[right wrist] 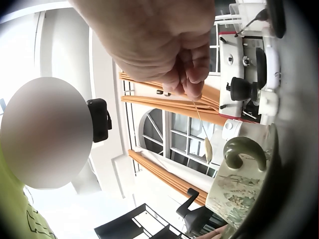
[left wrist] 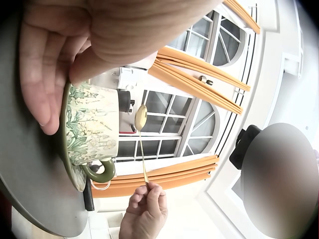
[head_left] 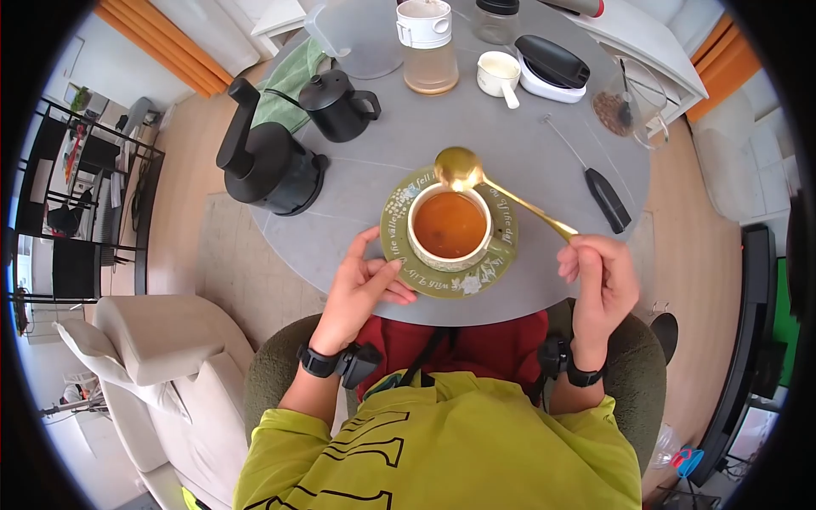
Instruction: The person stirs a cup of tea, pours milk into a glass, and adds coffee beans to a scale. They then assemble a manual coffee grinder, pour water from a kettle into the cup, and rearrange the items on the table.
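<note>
A gold spoon [head_left: 529, 205] is pinched at its handle end by my right hand [head_left: 602, 276]. Its bowl hangs above the far rim of a teacup [head_left: 450, 264], clear of the brown liquid in the cup. The cup has a floral pattern and a green handle [left wrist: 103, 172]. Beneath it lies a green saucer [head_left: 399, 270] with white lettering. My left hand [head_left: 357, 287] rests at the saucer's near left edge, thumb at the rim and fingers loosely extended. In the right wrist view the spoon [right wrist: 208, 150] tilts down from the fingertips beside the cup.
A black grinder [head_left: 276, 174] with a crank and a black kettle [head_left: 340, 106] stand left on the grey table [head_left: 501, 127]. Behind are a lidded glass [head_left: 429, 59], a small white cup [head_left: 498, 75] and a scale [head_left: 552, 81]. A handheld frother [head_left: 606, 200] and a bean jug [head_left: 614, 112] are right.
</note>
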The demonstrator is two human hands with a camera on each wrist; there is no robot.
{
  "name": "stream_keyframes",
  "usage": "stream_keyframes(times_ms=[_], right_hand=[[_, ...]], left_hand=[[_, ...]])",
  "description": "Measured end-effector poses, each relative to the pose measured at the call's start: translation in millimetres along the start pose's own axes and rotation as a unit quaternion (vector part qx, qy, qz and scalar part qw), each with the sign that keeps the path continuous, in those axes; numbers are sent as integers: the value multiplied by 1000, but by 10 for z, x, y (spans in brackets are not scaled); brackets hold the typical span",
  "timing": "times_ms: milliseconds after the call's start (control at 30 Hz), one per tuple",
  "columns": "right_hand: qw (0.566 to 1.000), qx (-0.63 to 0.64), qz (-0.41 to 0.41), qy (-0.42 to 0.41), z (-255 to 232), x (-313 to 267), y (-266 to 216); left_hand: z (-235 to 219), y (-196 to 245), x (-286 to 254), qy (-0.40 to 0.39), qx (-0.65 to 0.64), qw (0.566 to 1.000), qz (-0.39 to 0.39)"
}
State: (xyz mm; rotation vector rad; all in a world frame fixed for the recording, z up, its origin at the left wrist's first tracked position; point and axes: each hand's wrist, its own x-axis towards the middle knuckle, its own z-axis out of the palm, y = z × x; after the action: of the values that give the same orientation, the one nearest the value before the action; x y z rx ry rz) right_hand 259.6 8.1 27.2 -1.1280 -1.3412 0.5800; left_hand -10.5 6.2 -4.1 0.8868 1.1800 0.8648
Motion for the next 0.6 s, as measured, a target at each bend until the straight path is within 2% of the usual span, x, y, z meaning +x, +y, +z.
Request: stream_keyframes(times_ms=[133, 333, 400, 433, 500, 533, 600], right_hand=[[999, 26, 17, -13, 21, 4, 112], [995, -42, -71, -54, -12, -28, 162], [1000, 16, 7, -8, 8, -50, 164], [1000, 16, 6, -7, 19, -36, 162], [994, 58, 86, 16, 44, 31, 172], [994, 58, 86, 17, 57, 51, 208], [986, 77, 148, -14, 93, 53, 331]], left_hand=[[17, 20, -14, 5, 0, 1000, 0], [30, 38, -10, 4, 8, 1000, -4], [26, 39, 0, 1, 9, 1000, -2], [24, 37, 0, 1, 8, 1000, 0], [22, 31, 0, 0, 6, 1000, 1], [23, 31, -1, 0, 4, 1000, 1], [26, 36, -7, 2, 5, 1000, 1]])
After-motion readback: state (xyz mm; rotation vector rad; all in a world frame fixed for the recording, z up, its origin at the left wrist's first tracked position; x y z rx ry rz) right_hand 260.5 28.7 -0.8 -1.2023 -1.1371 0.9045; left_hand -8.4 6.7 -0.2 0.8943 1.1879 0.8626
